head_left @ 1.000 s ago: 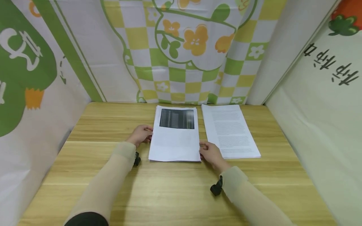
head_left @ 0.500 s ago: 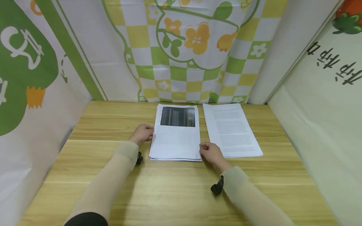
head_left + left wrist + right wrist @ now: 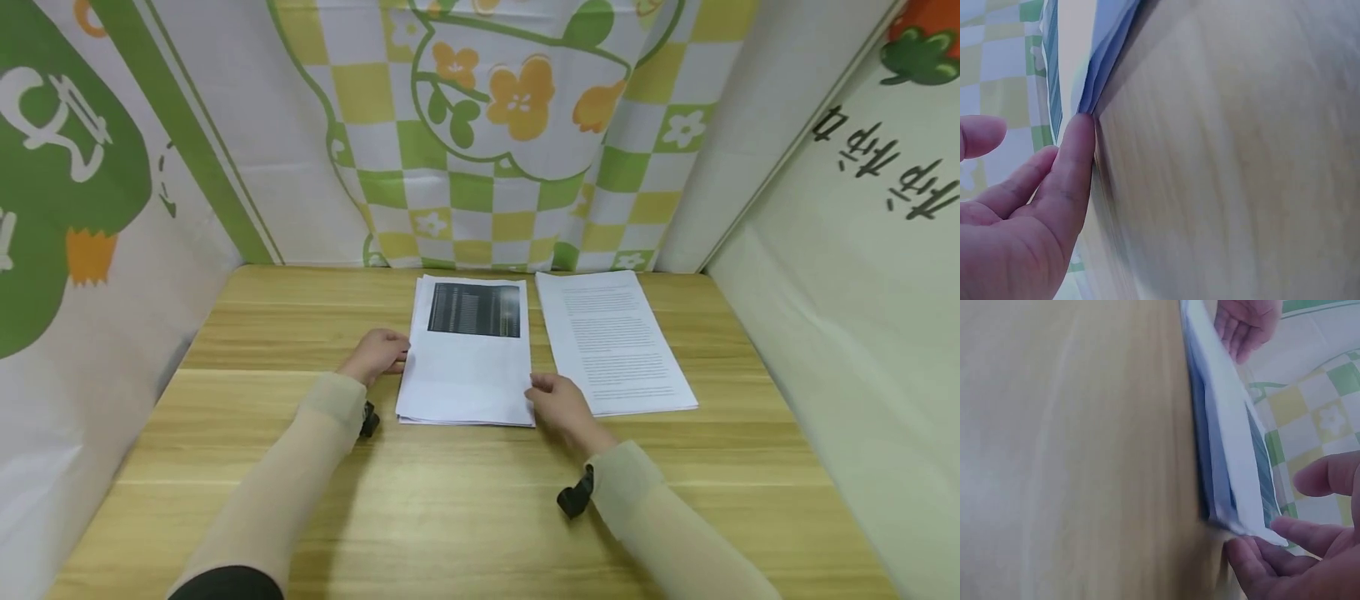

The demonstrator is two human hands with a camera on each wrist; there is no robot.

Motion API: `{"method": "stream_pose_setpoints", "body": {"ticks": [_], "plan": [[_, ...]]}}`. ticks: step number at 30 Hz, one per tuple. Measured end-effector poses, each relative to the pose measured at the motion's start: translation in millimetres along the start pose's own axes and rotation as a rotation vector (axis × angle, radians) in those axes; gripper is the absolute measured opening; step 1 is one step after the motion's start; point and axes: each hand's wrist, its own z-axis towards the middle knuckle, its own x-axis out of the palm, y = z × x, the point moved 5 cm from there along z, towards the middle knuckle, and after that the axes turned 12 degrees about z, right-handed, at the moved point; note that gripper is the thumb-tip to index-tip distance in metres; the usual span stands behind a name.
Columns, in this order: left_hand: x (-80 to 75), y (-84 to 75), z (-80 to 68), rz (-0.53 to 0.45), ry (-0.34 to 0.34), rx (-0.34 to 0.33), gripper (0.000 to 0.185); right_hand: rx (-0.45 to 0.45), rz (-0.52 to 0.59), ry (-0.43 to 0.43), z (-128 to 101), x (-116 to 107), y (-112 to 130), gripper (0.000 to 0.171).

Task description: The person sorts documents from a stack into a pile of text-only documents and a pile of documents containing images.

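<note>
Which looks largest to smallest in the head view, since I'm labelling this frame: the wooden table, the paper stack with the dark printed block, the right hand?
1. Wooden table, by far the largest.
2. Paper stack with the dark printed block, between both hands.
3. Right hand, smallest, at the stack's right edge.

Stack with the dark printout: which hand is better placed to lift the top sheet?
Right, probably. The right hand has its fingers under the stack's lifted near corner. The left hand only touches the opposite edge with a straight finger.
</note>
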Motion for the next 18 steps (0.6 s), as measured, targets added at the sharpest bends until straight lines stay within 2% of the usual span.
{"method": "stream_pose_setpoints", "body": {"ticks": [3,8,14,18], "plan": [[1.9,-0.7,0.8,-0.038,0.004,-0.004,0.044,0.018,0.072,0.032,4,2,3,0.048],[0.1,-0.7,0.2,-0.045,-0.001,-0.011,0.045,0.034,0.157,0.075,10,6,4,0.050],[-1.6,-1.3,-0.9,-0.046,0.014,-0.010,0.048,0.047,0.196,0.066,17,8,5,0.050],[-1.9,0.6,-3.5,-0.038,0.014,0.010,0.049,0.013,0.179,0.061,15,5,5,0.051]]}}
